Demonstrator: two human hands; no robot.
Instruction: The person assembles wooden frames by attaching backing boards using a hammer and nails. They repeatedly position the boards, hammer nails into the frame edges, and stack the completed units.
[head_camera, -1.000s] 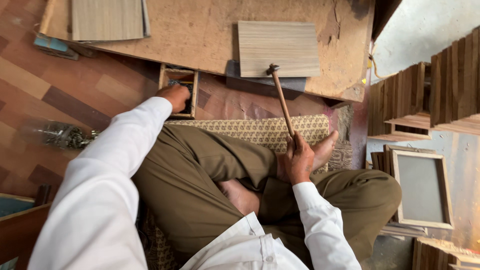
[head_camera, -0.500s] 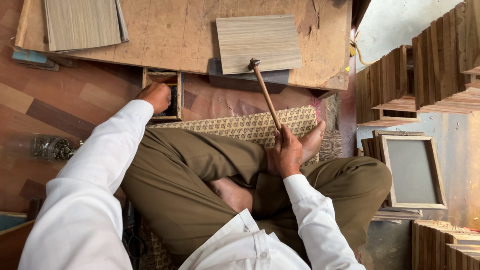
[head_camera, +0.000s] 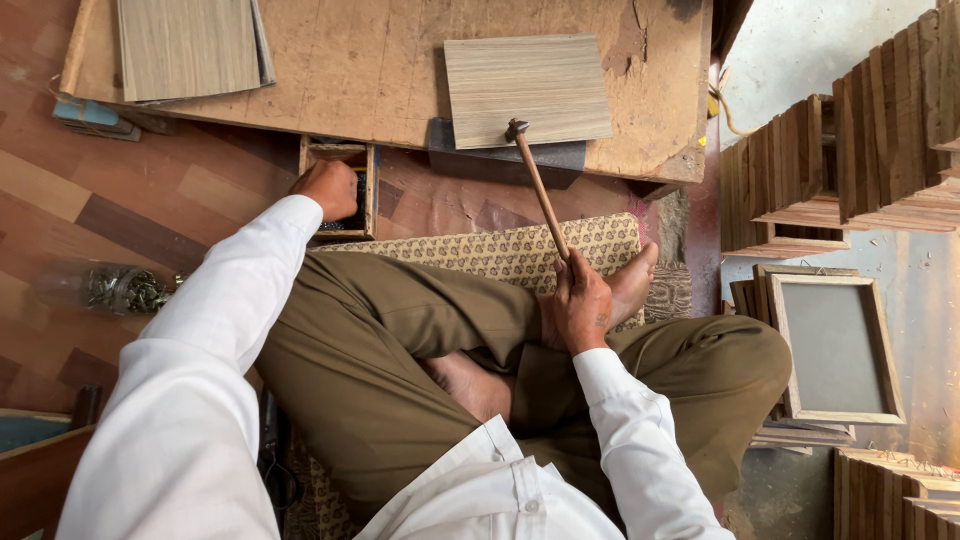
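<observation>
My right hand (head_camera: 581, 303) grips the thin wooden handle of a hammer (head_camera: 536, 182); its metal head rests at the near edge of a grey wood-grain panel (head_camera: 527, 88) on a low plywood work board (head_camera: 380, 70). My left hand (head_camera: 328, 188) reaches into a small open wooden box (head_camera: 340, 190) on the floor under the board's near edge; the fingertips are hidden inside. I sit cross-legged on a patterned mat (head_camera: 520, 250), with my bare right foot beside my right hand.
A second grey panel (head_camera: 188, 45) lies at the board's far left. A clear bag of small metal pieces (head_camera: 120, 288) sits on the floor at left. Stacked wooden frames (head_camera: 850, 150) and a framed panel (head_camera: 835, 347) stand at right.
The view has shifted slightly. My left hand stays at the small box and the hammer stays in my right hand, its head still at the panel's edge.
</observation>
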